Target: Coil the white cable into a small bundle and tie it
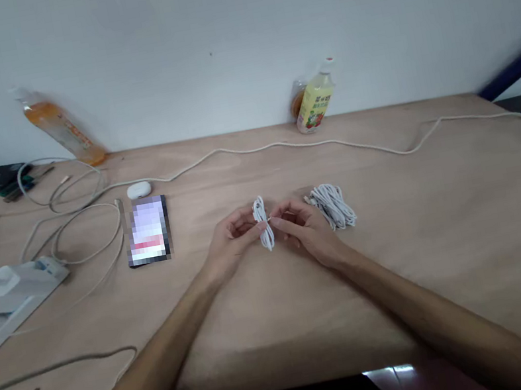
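Between my hands, a white cable (pixel 266 237) is folded into a narrow upright bundle. My left hand (pixel 232 239) pinches its middle between thumb and fingers. From the other side, my right hand (pixel 305 226) has thumb and forefinger closed on a thin light piece at the bundle's side, which looks like the cable's end or a tie; it is too small to make out. Just right of my right hand lies a pile of bundled white cables (pixel 336 206) on the wooden table (pixel 282 319).
Left of my hands are a phone (pixel 149 231), a white earbud case (pixel 139 189), loose cables (pixel 86 232) and a white tray (pixel 11 299). An orange drink bottle (pixel 62 129) and a yellow-labelled bottle (pixel 317 101) lean near the wall. A long cable (pixel 276 145) crosses the back.
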`<state>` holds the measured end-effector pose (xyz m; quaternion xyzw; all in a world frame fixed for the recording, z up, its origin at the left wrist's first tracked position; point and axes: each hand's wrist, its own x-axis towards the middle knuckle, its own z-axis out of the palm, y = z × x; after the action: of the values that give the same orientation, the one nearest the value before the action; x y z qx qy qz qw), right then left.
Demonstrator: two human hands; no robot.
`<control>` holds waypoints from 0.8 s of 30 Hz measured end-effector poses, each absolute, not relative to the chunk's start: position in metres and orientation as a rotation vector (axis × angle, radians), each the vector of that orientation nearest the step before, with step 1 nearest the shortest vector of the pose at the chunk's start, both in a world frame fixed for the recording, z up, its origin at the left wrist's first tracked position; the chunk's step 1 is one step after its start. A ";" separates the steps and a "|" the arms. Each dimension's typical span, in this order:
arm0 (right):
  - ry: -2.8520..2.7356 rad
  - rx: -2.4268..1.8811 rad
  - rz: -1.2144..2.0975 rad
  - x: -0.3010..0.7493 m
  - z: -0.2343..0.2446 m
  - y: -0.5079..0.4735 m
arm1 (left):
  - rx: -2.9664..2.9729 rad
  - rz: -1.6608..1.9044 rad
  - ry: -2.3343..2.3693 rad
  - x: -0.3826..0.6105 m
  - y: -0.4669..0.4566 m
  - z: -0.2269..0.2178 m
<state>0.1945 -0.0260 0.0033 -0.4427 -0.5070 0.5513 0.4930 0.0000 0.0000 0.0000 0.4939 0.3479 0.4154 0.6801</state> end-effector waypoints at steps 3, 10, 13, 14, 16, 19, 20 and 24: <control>-1.250 -1.088 1.348 0.197 0.003 -0.025 | 1.129 0.920 0.772 -0.001 0.000 0.001; -1.271 -1.104 1.408 0.201 0.000 -0.022 | 1.133 0.907 0.802 -0.002 0.000 0.005; -1.293 -1.079 1.389 0.201 0.000 -0.023 | 1.126 0.903 0.817 -0.001 -0.001 0.007; -1.303 -1.074 1.377 0.200 0.000 -0.024 | 1.124 0.898 0.822 -0.001 -0.001 0.007; -1.328 -1.073 1.355 0.200 0.000 -0.025 | 1.128 0.889 0.826 -0.001 -0.001 0.007; -1.362 -1.071 1.358 0.201 0.001 -0.026 | 1.145 0.874 0.808 -0.002 -0.001 0.007; -1.367 -1.072 1.372 0.202 0.002 -0.026 | 1.153 0.866 0.798 -0.003 -0.001 0.007; -1.382 -1.093 1.466 0.206 0.003 -0.024 | 1.178 0.811 0.763 -0.008 0.001 0.008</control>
<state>0.2059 -0.0242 0.0029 -0.4344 -0.5492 0.5829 0.4121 -0.0075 0.0012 0.0083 0.5265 0.3410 0.3626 0.6893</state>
